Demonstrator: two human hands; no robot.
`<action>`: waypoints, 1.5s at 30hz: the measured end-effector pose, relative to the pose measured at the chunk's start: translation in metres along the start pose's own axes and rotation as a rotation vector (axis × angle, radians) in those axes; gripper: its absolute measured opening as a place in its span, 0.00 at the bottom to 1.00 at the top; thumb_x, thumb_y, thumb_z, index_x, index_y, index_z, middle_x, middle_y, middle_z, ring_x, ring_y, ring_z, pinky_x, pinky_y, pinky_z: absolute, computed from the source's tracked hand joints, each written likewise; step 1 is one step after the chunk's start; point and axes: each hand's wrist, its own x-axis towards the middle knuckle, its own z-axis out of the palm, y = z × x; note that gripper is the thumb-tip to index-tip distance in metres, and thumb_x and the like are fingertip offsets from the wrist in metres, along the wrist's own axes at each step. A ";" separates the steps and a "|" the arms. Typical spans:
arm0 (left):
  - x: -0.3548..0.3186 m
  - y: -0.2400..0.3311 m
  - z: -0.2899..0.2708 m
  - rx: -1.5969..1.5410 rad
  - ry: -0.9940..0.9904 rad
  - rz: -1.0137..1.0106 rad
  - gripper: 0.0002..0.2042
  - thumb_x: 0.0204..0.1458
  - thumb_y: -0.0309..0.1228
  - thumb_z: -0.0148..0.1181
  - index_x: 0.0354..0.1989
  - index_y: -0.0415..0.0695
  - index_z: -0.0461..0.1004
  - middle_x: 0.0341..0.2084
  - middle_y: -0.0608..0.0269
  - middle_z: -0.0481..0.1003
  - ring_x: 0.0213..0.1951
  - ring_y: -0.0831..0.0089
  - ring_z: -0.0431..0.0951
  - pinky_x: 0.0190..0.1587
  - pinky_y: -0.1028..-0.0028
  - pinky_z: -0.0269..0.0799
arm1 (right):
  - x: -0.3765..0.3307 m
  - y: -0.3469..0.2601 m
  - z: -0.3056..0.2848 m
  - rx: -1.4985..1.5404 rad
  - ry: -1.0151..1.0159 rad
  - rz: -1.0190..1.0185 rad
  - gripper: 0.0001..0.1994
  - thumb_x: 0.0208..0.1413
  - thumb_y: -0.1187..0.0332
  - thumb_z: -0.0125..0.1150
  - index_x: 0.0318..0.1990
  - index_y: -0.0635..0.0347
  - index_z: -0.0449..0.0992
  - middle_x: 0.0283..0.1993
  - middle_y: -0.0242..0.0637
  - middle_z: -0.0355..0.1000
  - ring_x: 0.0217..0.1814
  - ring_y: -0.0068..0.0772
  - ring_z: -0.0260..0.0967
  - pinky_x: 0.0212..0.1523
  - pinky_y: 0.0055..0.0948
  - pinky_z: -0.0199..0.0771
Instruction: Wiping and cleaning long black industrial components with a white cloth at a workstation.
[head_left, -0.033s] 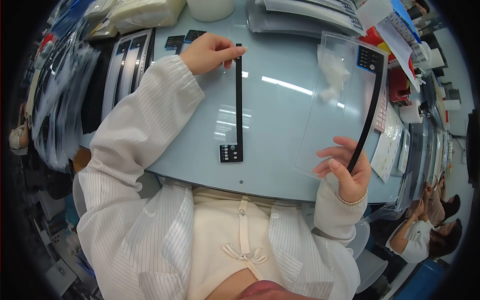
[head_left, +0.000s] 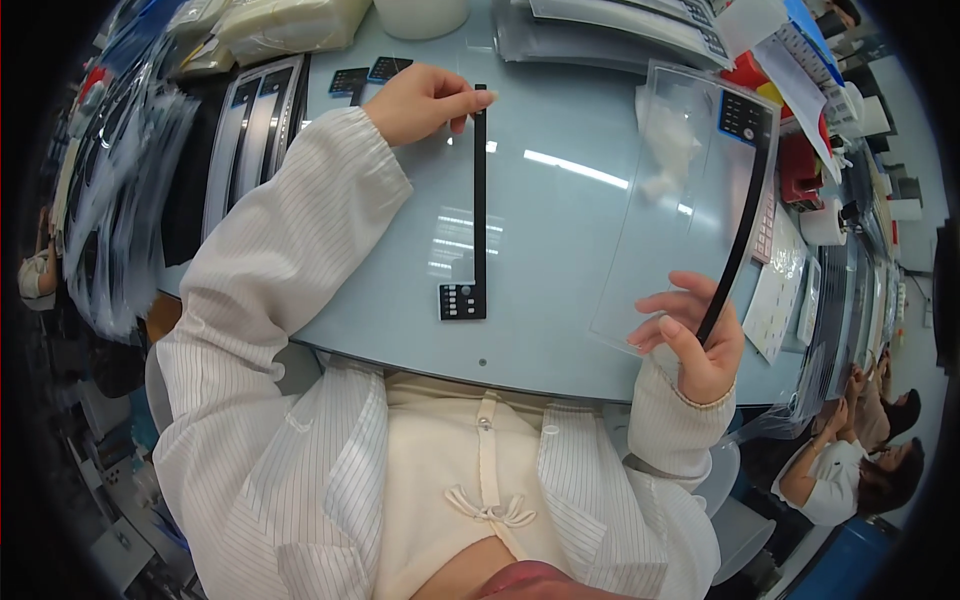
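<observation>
Pinching the top end of a black strip [head_left: 480, 200], your left hand [head_left: 425, 100] kept it flat on the pale bench [head_left: 560, 250], its button pad nearest you. Your right hand [head_left: 695, 340] gripped the lower corner of a clear sheet [head_left: 680, 210], tilted up as if to catch the light. Clear-bagged black panels [head_left: 250, 130] lay stacked to the left.
</observation>
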 end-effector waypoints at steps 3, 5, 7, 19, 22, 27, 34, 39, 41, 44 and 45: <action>0.007 -0.003 0.010 0.020 0.037 0.059 0.22 0.55 0.49 0.59 0.40 0.40 0.79 0.20 0.68 0.75 0.26 0.81 0.72 0.34 0.79 0.67 | 0.000 0.004 0.000 0.012 0.016 -0.017 0.22 0.53 0.78 0.54 0.57 0.73 0.62 0.40 0.53 0.75 0.31 0.40 0.78 0.30 0.27 0.80; 0.006 -0.002 0.014 0.001 0.180 0.121 0.22 0.55 0.49 0.59 0.44 0.39 0.78 0.21 0.67 0.75 0.27 0.80 0.73 0.34 0.78 0.68 | -0.001 0.006 0.002 0.030 0.026 -0.012 0.22 0.53 0.79 0.54 0.56 0.73 0.62 0.40 0.53 0.75 0.31 0.41 0.78 0.30 0.27 0.80; 0.003 -0.003 0.010 0.064 0.235 0.142 0.21 0.55 0.46 0.59 0.45 0.39 0.77 0.21 0.67 0.75 0.26 0.80 0.73 0.33 0.77 0.68 | -0.001 0.007 0.006 0.023 0.033 -0.015 0.20 0.55 0.78 0.53 0.56 0.73 0.63 0.40 0.53 0.75 0.30 0.40 0.78 0.27 0.27 0.78; -0.082 0.086 0.040 0.183 0.232 0.766 0.09 0.46 0.28 0.67 0.37 0.43 0.78 0.27 0.60 0.76 0.30 0.68 0.76 0.31 0.73 0.72 | 0.016 0.018 0.034 0.318 0.223 0.006 0.25 0.64 0.58 0.36 0.57 0.73 0.65 0.32 0.37 0.69 0.25 0.25 0.66 0.25 0.22 0.66; -0.097 0.092 0.048 0.160 0.067 0.889 0.17 0.40 0.24 0.67 0.41 0.37 0.75 0.43 0.50 0.74 0.41 0.56 0.76 0.41 0.67 0.74 | 0.016 0.010 0.054 0.290 0.239 -0.049 0.26 0.65 0.58 0.39 0.61 0.72 0.61 0.32 0.32 0.66 0.25 0.20 0.62 0.25 0.17 0.61; -0.101 0.094 0.072 0.209 0.026 0.965 0.25 0.36 0.26 0.68 0.48 0.37 0.72 0.51 0.47 0.70 0.52 0.49 0.71 0.50 0.60 0.72 | 0.011 0.003 0.072 0.280 0.195 -0.028 0.25 0.65 0.68 0.46 0.66 0.69 0.54 0.38 0.31 0.70 0.29 0.15 0.64 0.25 0.13 0.61; -0.105 0.088 0.077 0.219 -0.004 0.892 0.28 0.37 0.29 0.70 0.50 0.36 0.71 0.53 0.46 0.70 0.54 0.49 0.71 0.53 0.61 0.72 | 0.009 0.009 0.082 0.503 0.252 -0.053 0.26 0.56 0.79 0.58 0.63 0.67 0.60 0.40 0.33 0.74 0.30 0.19 0.71 0.26 0.16 0.72; -0.108 0.085 0.075 0.192 -0.010 0.882 0.28 0.38 0.29 0.70 0.51 0.35 0.71 0.53 0.44 0.69 0.53 0.49 0.72 0.53 0.61 0.73 | 0.007 0.011 0.084 0.492 0.253 -0.095 0.25 0.54 0.78 0.62 0.60 0.68 0.64 0.38 0.34 0.75 0.29 0.20 0.72 0.26 0.17 0.74; -0.107 0.083 0.075 0.177 -0.017 0.910 0.28 0.38 0.29 0.71 0.51 0.34 0.71 0.52 0.43 0.70 0.53 0.49 0.73 0.53 0.61 0.73 | 0.007 0.013 0.084 0.498 0.250 -0.108 0.24 0.54 0.77 0.63 0.59 0.68 0.65 0.37 0.34 0.75 0.29 0.20 0.72 0.26 0.17 0.74; -0.104 0.081 0.075 0.149 -0.019 0.948 0.26 0.39 0.27 0.70 0.50 0.33 0.71 0.52 0.42 0.70 0.52 0.48 0.73 0.52 0.62 0.73 | 0.006 0.012 0.085 0.497 0.233 -0.109 0.24 0.55 0.75 0.63 0.59 0.67 0.65 0.37 0.34 0.75 0.28 0.21 0.72 0.26 0.18 0.74; -0.102 0.078 0.074 0.150 -0.019 0.952 0.26 0.39 0.27 0.70 0.50 0.33 0.71 0.52 0.42 0.70 0.52 0.48 0.73 0.52 0.62 0.73 | 0.005 0.012 0.085 0.490 0.221 -0.096 0.24 0.55 0.74 0.64 0.59 0.67 0.66 0.37 0.35 0.75 0.28 0.21 0.73 0.26 0.18 0.75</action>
